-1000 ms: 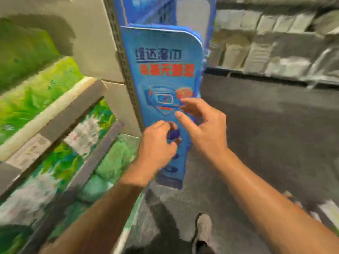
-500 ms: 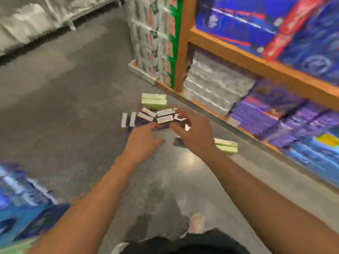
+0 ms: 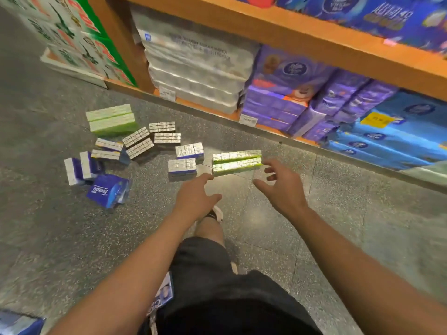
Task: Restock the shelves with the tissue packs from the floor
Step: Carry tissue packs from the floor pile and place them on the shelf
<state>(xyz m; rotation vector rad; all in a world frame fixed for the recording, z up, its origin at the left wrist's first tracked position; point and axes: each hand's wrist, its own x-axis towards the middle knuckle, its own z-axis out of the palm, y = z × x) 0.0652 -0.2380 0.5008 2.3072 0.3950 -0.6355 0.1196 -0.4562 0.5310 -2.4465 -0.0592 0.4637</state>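
Note:
Several tissue packs lie scattered on the grey speckled floor. Nearest my hands is a long green-and-white pack (image 3: pixel 237 162). Beside it lie two blue-and-silver packs (image 3: pixel 182 166) (image 3: pixel 189 150). Further left are more small packs (image 3: pixel 138 142), a bigger green pack (image 3: pixel 111 120) and a blue Tempo pack (image 3: pixel 108 190). My left hand (image 3: pixel 197 198) reaches forward with spread fingers, its tips just short of the green pack's near left end. Above that pack's right end hovers my right hand (image 3: pixel 281 186), fingers loosely spread. Neither hand holds anything.
An orange wooden shelf (image 3: pixel 302 32) runs along the right, with white roll bundles (image 3: pixel 193 68), purple packs (image 3: pixel 290 93) and blue packs (image 3: pixel 391 136) on its bottom level. A green-and-white stacked display (image 3: pixel 70 37) stands at the far left. My leg and shoe (image 3: pixel 214 213) are below my hands.
The view has swung from a blue display stand round to the packs on the floor. Both hands have come apart and now reach down toward the long green pack.

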